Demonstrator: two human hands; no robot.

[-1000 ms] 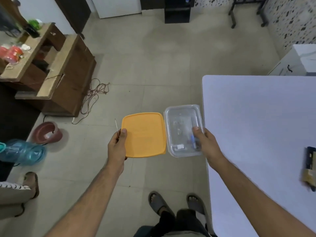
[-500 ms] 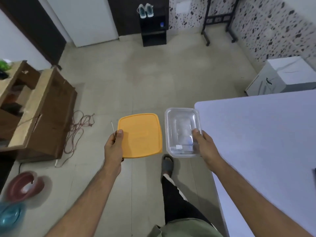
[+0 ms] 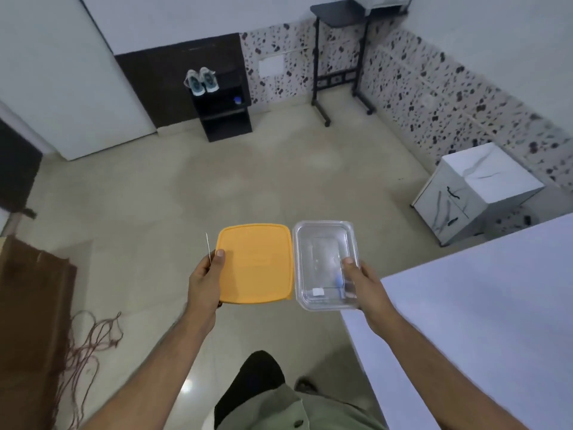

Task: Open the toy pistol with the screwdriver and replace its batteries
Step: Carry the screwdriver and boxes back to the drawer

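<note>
You have soft, even indoor light, fairly bright, with no hard shadows anywhere. A small bright glint sits on the floor (image 3: 186,389) between your arms, so some light comes from overhead. The bench (image 3: 483,321) looks washed-out and slightly lilac. The wide lens bends the walls and the door edge (image 3: 93,41) near the frame borders. Everything is a little soft, with motion blur worst at the left edge, over the cables (image 3: 90,346). The clear container (image 3: 325,240) shows faint reflections that hide its contents.
</note>
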